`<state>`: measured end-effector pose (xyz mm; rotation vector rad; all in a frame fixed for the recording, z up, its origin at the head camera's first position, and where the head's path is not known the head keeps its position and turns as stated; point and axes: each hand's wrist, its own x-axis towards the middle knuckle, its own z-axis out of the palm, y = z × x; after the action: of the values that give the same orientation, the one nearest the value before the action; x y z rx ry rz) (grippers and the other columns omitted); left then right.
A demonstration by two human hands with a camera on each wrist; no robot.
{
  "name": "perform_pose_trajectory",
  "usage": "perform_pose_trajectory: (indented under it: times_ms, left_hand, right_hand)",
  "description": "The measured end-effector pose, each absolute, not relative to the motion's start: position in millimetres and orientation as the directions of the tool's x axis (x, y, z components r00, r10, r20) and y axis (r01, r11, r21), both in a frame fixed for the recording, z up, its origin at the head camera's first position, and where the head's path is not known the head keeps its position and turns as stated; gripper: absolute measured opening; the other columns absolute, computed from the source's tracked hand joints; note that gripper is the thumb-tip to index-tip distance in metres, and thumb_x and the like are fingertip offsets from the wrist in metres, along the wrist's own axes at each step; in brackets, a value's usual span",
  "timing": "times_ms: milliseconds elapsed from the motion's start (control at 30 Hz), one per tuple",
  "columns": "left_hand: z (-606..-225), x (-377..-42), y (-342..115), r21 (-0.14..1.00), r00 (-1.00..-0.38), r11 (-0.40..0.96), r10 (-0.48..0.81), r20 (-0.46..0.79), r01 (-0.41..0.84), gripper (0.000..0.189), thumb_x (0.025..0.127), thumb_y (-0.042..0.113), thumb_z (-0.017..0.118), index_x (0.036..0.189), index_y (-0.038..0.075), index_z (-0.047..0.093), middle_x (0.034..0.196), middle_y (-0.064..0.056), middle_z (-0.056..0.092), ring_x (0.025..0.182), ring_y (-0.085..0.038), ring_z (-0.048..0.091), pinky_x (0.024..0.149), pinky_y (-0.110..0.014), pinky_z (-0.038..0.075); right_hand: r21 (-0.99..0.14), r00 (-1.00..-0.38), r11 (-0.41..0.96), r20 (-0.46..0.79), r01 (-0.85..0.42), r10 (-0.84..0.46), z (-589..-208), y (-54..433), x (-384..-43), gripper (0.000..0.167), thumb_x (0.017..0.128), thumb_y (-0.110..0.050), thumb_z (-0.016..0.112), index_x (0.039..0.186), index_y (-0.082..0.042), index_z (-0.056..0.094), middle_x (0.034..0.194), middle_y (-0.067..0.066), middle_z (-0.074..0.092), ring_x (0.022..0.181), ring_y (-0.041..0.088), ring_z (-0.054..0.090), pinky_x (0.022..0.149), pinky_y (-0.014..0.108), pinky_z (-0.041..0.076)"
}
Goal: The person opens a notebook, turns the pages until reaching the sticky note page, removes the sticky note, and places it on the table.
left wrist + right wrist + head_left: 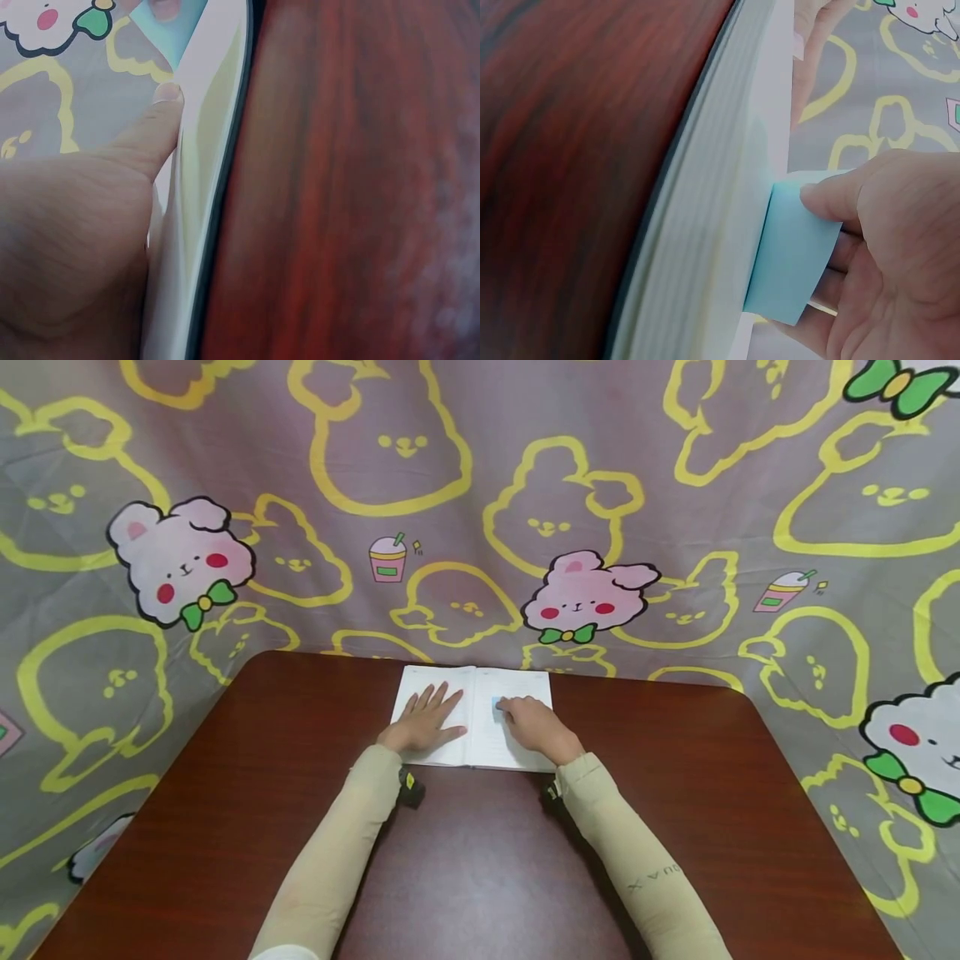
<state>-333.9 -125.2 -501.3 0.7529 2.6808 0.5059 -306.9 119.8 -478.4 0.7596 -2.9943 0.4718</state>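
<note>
An open notebook (pixel 491 747) with white pages lies on the table, its dark cover edge showing in both wrist views. On its left page my left hand (pixel 426 723) rests flat, fingers spread and thumb toward the spine. My right hand (pixel 538 727) is over the right page and pinches a light blue sticky note (pixel 791 251) between thumb and fingers. One edge of the note meets the page while the rest stands up from it. In the left wrist view, my left thumb (pixel 166 112) presses near the page fold, with the blue note beyond it.
The dark reddish-brown table (pixel 465 860) extends around the notebook on all sides. Behind it and at both sides hangs a grey curtain (pixel 450 539) with yellow outlines and cartoon rabbits. Small black devices (pixel 410 787) are strapped at the wrists over beige sleeves (pixel 326 860).
</note>
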Motion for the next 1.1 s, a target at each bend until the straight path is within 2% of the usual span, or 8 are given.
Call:
perform_pose_trajectory:
  times_ms: [200,367,633,800,1000,1100]
  left_hand:
    - [-499.1,-332.1,-124.3,0.419,-0.815,0.797,0.546,-0.194,0.435,0.076,0.106,0.055,0.040,0.165,0.020,0.009,0.171,-0.013,-0.005,0.157,-0.038,-0.008,0.125,-0.057,-0.005]
    - [-499.5,-334.0,-123.9,0.421,-0.814,0.798,0.545,-0.201,0.430,0.076,0.106,0.055,0.040,0.165,0.020,0.008,0.171,-0.013,-0.006,0.157,-0.037,-0.009,0.125,-0.056,-0.006]
    - [-514.4,-342.5,-125.5,0.422,-0.825,0.802,0.533,-0.189,0.422,0.076,0.105,0.058,0.036,0.166,0.023,0.005,0.171,-0.010,-0.010,0.157,-0.034,-0.013,0.125,-0.054,-0.011]
    - [-514.0,-341.6,-126.3,0.432,-0.823,0.795,0.539,-0.180,0.426,0.076,0.105,0.057,0.037,0.166,0.022,0.006,0.171,-0.012,-0.009,0.157,-0.035,-0.012,0.124,-0.054,-0.011]
    - [-504.2,-335.2,-125.5,0.435,-0.816,0.789,0.549,-0.180,0.434,0.076,0.106,0.053,0.040,0.165,0.018,0.009,0.171,-0.015,-0.006,0.157,-0.038,-0.009,0.125,-0.057,-0.007]
    - [-508.9,-336.6,-125.2,0.437,-0.817,0.790,0.547,-0.183,0.431,0.077,0.105,0.057,0.038,0.166,0.021,0.008,0.171,-0.012,-0.008,0.157,-0.035,-0.011,0.125,-0.055,-0.009]
  right_hand:
    - [-0.278,-0.902,0.858,0.102,-0.432,-0.420,-479.6,118.1,-308.8,0.030,0.103,-0.006,0.049,0.122,0.000,0.071,0.109,0.020,0.074,0.096,0.036,0.071,0.084,0.050,0.056]
    - [-0.288,-0.914,0.868,0.097,-0.404,-0.393,-479.8,116.9,-311.0,0.030,0.104,-0.007,0.050,0.124,0.000,0.071,0.116,0.019,0.074,0.103,0.037,0.071,0.090,0.050,0.056]
    - [-0.314,-0.912,0.857,0.130,-0.409,-0.388,-479.2,118.8,-314.1,0.031,0.104,-0.011,0.050,0.124,-0.001,0.072,0.116,0.018,0.074,0.101,0.035,0.072,0.086,0.050,0.057]
    - [-0.388,-0.930,0.845,0.129,-0.367,-0.344,-481.9,121.6,-315.7,0.034,0.105,-0.015,0.049,0.128,-0.003,0.071,0.125,0.015,0.071,0.110,0.034,0.070,0.091,0.050,0.056]
    - [-0.534,-0.951,0.790,0.101,-0.300,-0.292,-481.5,127.4,-316.8,0.035,0.105,-0.017,0.048,0.129,-0.002,0.069,0.127,0.017,0.070,0.093,0.027,0.069,0.082,0.044,0.055]
    - [-0.593,-0.958,0.759,0.085,-0.269,-0.273,-482.7,131.3,-317.9,0.036,0.106,-0.017,0.047,0.131,0.000,0.068,0.130,0.018,0.068,0.105,0.030,0.068,0.089,0.046,0.055]
